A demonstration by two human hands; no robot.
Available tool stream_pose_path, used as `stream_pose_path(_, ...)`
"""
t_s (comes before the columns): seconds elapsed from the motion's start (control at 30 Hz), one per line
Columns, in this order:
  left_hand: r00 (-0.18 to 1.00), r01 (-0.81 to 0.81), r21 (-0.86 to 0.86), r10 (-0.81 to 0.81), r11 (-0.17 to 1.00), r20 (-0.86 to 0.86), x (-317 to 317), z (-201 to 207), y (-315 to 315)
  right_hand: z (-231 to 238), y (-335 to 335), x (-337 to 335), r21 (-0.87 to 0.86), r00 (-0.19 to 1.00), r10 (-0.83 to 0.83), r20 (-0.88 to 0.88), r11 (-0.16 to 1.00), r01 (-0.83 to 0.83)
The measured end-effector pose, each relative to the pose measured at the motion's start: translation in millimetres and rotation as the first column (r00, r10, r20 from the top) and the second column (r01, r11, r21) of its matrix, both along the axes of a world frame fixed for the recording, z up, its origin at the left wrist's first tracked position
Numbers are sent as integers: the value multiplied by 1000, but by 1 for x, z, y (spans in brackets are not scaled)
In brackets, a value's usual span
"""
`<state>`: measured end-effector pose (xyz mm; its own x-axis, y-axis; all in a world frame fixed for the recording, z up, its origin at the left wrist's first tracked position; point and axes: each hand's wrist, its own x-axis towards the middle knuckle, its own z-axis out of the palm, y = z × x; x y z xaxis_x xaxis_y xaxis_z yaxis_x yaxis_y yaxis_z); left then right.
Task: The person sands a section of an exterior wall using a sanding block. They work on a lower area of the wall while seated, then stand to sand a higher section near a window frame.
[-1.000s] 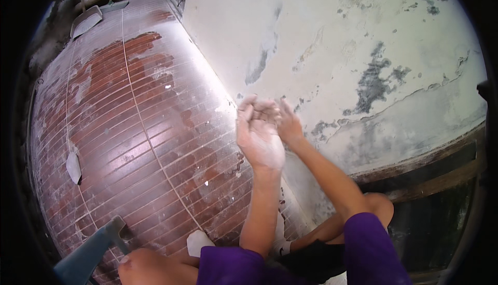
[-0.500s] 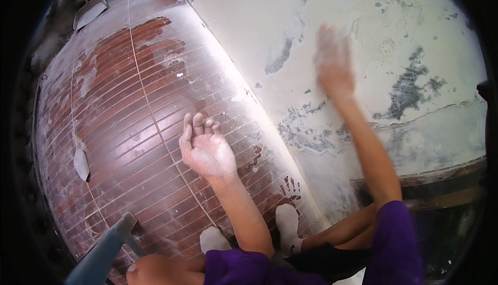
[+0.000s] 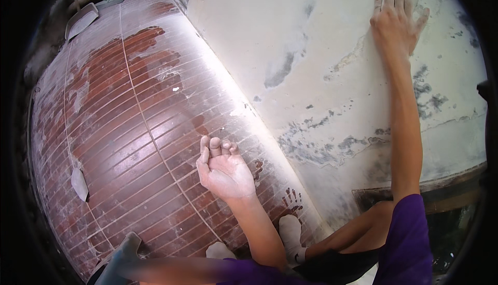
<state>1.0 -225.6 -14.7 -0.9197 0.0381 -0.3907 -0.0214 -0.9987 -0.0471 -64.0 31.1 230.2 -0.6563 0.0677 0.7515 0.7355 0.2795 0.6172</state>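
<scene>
while the off-white plaster wall (image 3: 321,41), blotched with grey, rises on the right, we see the red-brown tiled floor (image 3: 150,134), filmed with pale dust, meet it along a slanting edge. we lay our right hand (image 3: 395,23) flat against the wall's upper part, fingers apart. we hold our left hand (image 3: 227,173), white with dust, palm up above the floor, fingers half curled. toward the top left we spot a pale, long-handled dustpan (image 3: 82,21); lower down, an off-white fabric sock (image 3: 290,231) near a dark handprint (image 3: 292,200).
</scene>
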Motion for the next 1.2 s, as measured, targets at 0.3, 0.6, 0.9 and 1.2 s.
stream_pose_path(0.3,984,-62,-121,81,991,160,-10,-16,-24,-279,-17,26,-110,548,80,833,994,21)
stream_pose_path(0.6,994,-43,-102,53,994,96,-12,4,-20,-230,-16,67,-252,592,157,790,964,81)
stream_pose_path(0.9,994,62,-104,-52,993,97,6,23,3,-162,-6,92,-208,904,215,369,967,-145)
stream_pose_path(1.2,998,1,-323,20,946,61,14,30,-7,-277,-33,110,-530,145,565,813,612,587)
